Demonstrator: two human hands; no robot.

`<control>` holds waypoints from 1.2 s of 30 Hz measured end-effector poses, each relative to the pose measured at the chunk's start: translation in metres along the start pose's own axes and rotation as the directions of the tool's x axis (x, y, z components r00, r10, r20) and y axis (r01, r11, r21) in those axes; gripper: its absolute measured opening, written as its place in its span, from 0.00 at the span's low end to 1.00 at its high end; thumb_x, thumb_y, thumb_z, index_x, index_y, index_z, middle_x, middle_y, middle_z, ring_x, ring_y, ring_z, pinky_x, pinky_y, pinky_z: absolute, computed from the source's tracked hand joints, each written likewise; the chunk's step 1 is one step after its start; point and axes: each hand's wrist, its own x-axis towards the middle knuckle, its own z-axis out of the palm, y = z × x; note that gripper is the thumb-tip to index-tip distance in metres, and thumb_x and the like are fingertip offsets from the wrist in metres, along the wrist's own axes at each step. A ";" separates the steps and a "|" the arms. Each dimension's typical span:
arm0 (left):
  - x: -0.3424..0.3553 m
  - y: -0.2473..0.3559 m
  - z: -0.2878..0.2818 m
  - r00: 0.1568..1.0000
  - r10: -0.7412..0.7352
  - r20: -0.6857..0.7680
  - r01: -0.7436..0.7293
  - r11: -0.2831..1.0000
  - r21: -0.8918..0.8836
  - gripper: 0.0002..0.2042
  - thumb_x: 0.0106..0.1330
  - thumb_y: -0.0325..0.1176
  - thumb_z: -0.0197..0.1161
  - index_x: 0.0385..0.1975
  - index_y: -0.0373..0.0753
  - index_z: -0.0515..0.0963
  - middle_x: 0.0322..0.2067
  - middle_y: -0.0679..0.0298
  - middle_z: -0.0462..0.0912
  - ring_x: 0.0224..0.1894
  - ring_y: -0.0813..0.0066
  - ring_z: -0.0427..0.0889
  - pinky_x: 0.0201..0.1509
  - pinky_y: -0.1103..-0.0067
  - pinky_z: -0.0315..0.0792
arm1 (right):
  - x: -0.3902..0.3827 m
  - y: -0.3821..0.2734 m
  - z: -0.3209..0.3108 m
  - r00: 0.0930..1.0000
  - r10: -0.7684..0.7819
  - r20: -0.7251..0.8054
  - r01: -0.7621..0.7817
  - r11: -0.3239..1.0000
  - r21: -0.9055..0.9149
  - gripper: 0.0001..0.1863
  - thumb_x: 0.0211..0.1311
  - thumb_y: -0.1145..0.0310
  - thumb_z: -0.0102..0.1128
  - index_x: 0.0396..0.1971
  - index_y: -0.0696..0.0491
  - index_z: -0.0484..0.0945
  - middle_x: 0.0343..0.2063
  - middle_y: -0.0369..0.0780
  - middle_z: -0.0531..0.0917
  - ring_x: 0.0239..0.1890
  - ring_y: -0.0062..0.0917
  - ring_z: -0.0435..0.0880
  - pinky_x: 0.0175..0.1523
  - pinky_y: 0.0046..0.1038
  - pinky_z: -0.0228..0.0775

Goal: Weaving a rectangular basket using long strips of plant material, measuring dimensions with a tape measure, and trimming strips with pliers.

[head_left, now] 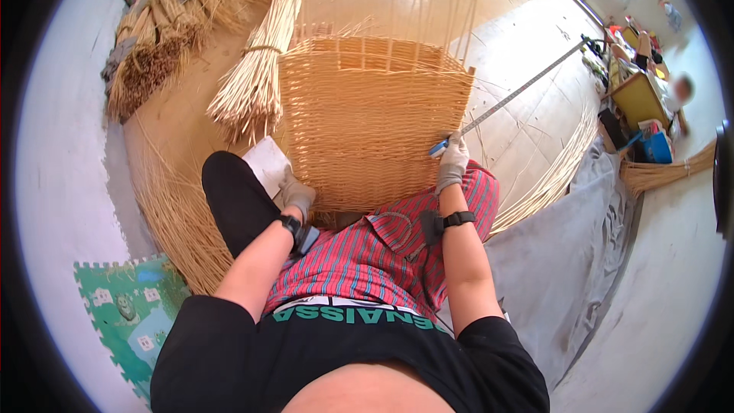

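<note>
A wicker basket (367,130) of tan woven rods stands in front of my lap, with tall unwoven rods rising from its far side. My right hand (453,162), in a pale glove, is closed round a blue tape measure (438,148) at the basket's right edge. Its long metal blade (527,86) is drawn out toward the far right. My left hand (295,190), also gloved, is closed on a white sheet of paper (265,162) beside the basket's lower left corner. My left fingertips are partly hidden.
A tied bundle of rods (256,80) lies left of the basket, with more bundles (157,38) along the left wall. Loose rods (180,214) curve across the floor on both sides. Grey cloth (566,229) covers the right floor. Another person (679,95) is near a yellow cabinet (636,99).
</note>
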 end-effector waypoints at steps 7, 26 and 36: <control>-0.089 0.097 -0.050 0.324 0.855 -0.406 -0.879 0.430 0.204 0.29 0.61 0.31 0.67 0.65 0.46 0.71 0.65 0.52 0.69 0.67 0.50 0.68 0.70 0.62 0.65 | -0.006 -0.001 -0.008 0.995 0.092 0.023 -0.093 0.996 0.005 0.21 0.78 0.53 0.53 0.32 0.54 0.82 0.17 0.32 0.75 0.13 0.18 0.70 0.20 0.23 0.64; -0.160 0.305 -0.046 0.239 0.952 0.189 -0.970 0.241 0.010 0.30 0.69 0.44 0.62 0.70 0.45 0.65 0.65 0.50 0.73 0.60 0.51 0.79 0.59 0.63 0.76 | -0.023 -0.006 -0.027 0.951 0.300 -0.070 -0.289 0.947 0.138 0.23 0.75 0.46 0.54 0.31 0.52 0.81 0.18 0.31 0.77 0.17 0.19 0.74 0.23 0.23 0.66; -0.071 0.257 -0.151 0.097 0.980 -0.175 -0.929 0.027 -0.368 0.27 0.69 0.56 0.63 0.54 0.38 0.81 0.42 0.56 0.88 0.33 0.66 0.87 0.36 0.73 0.80 | -0.029 -0.017 -0.006 0.859 0.191 0.475 -0.389 0.848 0.361 0.25 0.77 0.52 0.53 0.30 0.60 0.82 0.43 0.48 0.87 0.26 0.22 0.81 0.33 0.22 0.76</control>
